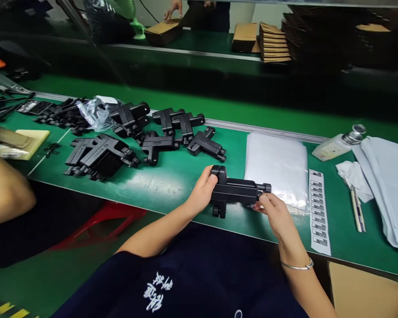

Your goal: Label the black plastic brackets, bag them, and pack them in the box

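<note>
Holding one black plastic bracket (pixel 236 191) between both hands, just above the near edge of the green bench (pixel 172 176). Long axis lying roughly level, left to right across the body, stubby foot pointing down toward the mat. Left hand (pixel 202 191) closed on the left, taller end, thumb on top, fingers wrapped behind. Right hand (pixel 274 211) pinching the right, narrower tip, where a small round knob sticks out; fingertips narrow, rest of hand curled below. Both hands equally on the part, one per end; neither free.

Just right of the bracket, touching distance: flat stack of clear bags (pixel 278 170), then a strip of printed labels (pixel 318 207) running away from the edge. Pile of like brackets (pixel 159 130) well apart, up and left, on the left hand's side. Bottle (pixel 338 143) and cloths (pixel 384 176) far right. Another person's arm (pixel 3 185) at the left margin, separate from this work.
</note>
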Demonstrator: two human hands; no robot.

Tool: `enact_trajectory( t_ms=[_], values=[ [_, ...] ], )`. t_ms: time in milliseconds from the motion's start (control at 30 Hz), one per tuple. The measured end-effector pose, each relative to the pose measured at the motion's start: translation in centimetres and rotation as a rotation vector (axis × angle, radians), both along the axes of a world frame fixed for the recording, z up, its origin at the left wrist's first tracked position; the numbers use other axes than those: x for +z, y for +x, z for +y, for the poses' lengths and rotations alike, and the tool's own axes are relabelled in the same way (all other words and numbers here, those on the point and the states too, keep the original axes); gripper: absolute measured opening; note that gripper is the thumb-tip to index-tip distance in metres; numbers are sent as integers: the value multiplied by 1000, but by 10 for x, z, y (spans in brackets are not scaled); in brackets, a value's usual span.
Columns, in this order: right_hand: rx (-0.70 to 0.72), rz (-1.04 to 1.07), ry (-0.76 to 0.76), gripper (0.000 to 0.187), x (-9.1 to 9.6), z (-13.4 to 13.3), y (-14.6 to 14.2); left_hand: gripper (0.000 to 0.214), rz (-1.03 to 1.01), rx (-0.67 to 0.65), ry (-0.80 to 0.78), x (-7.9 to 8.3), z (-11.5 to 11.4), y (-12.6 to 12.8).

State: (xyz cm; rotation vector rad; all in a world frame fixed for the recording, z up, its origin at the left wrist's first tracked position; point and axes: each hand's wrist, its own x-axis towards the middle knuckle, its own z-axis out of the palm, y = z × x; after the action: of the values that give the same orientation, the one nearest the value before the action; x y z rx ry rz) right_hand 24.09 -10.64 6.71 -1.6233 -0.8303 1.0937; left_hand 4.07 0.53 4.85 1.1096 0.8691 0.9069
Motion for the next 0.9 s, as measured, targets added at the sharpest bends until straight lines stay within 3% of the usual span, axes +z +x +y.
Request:
enact_trajectory(
  t_ms=[200,367,467,633,800,900],
  values=[
    [-9,-81,78,31,-3,2,-1,62,-55,-53,-94,0,8,-3],
    [-26,-141,177,33,-14,5,3,61,-102,-67,-177,6,11,-3],
    [-97,-186,243,26,-17,8,1,62,-109,-78,-159,7,10,-3],
    [-110,-345,233,34,-14,9,-2,64,-135,-109,-159,7,10,-3],
    [-119,-240,259,31,-13,6,0,63,-123,-113,-105,7,10,-2],
    [-161,-314,218,31,-10,5,2,64,-92,-114,-28,9,9,-2]
  ],
)
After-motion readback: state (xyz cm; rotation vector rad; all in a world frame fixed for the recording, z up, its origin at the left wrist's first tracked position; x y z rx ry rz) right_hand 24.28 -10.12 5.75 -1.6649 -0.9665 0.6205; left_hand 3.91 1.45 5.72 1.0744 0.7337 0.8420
